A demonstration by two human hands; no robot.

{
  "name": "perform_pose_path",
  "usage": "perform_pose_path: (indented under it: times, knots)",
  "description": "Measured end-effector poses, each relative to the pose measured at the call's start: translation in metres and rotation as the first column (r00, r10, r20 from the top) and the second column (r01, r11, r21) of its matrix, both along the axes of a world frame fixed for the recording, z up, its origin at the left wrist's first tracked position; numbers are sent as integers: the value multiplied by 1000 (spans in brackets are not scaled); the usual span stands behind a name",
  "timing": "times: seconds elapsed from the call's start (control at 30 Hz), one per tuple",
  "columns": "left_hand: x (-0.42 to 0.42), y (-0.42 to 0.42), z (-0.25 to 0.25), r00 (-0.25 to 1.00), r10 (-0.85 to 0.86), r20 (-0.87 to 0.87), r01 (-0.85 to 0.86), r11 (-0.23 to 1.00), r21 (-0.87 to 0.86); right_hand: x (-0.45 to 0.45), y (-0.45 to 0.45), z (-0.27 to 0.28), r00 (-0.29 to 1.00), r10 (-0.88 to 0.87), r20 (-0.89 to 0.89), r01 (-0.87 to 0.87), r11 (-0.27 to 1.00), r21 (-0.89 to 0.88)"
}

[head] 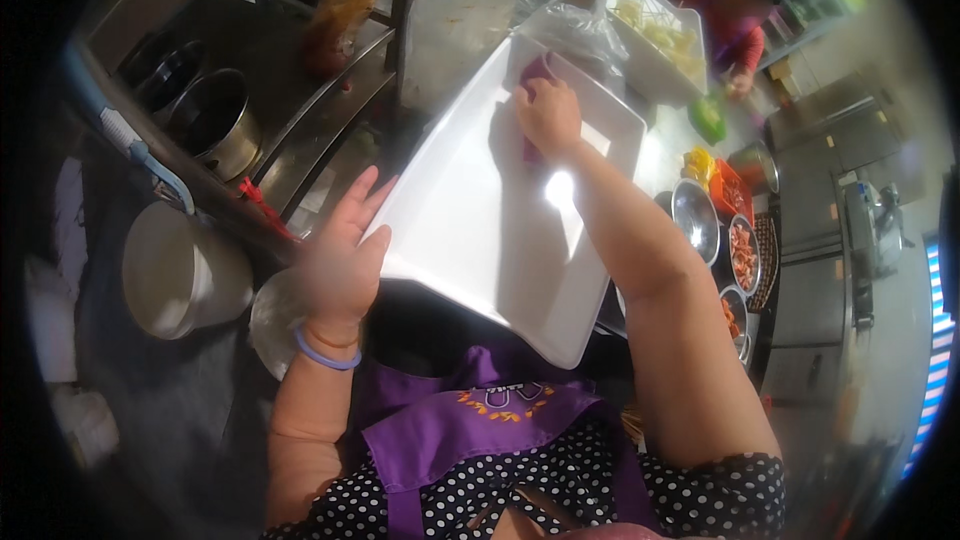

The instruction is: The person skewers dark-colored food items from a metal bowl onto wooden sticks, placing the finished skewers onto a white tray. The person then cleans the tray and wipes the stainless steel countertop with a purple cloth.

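A large white plastic tub (450,217), with nothing but a cloth in it, is tilted in front of my body. My left hand (341,255) steadies its left rim, thumb at the near corner and fingers spread along the outside. Inside, towards the far end, my right hand (551,116) presses a purple cloth (534,73) against the tub. Part of the cloth is hidden under my fingers. A bright patch of light falls on the inner surface beside my right forearm.
A white tub of pale food pieces (656,30) stands beyond, near another person (720,15). Metal bowls (694,214), one with orange-pink food (742,255), and an orange basket (729,191) line the right. A white bucket (180,270) and metal pot (217,124) are left.
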State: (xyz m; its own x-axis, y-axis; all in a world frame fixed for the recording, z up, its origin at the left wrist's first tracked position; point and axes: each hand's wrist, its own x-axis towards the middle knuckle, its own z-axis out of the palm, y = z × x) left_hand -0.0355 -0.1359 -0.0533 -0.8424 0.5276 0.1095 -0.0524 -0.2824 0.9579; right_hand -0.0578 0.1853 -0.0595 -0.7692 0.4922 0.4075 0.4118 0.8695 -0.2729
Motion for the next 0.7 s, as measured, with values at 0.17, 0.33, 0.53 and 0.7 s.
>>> perform_pose_path:
  times: [0.17,0.33,0.53,0.7]
  knots:
    - [-2,0,0,1000,-18,25,16,999,42,-33,5,-15,994,-64,-93,33,952,-303]
    - [-2,1,-1,999,-14,38,11,998,63,-28,-11,-26,995,22,-101,-34,993,-113]
    - [0,6,-9,997,-42,59,33,990,133,24,-103,-30,982,113,-153,-116,993,-6]
    - [2,7,-9,998,38,41,-44,989,142,98,-186,7,900,432,-54,-435,886,-160]
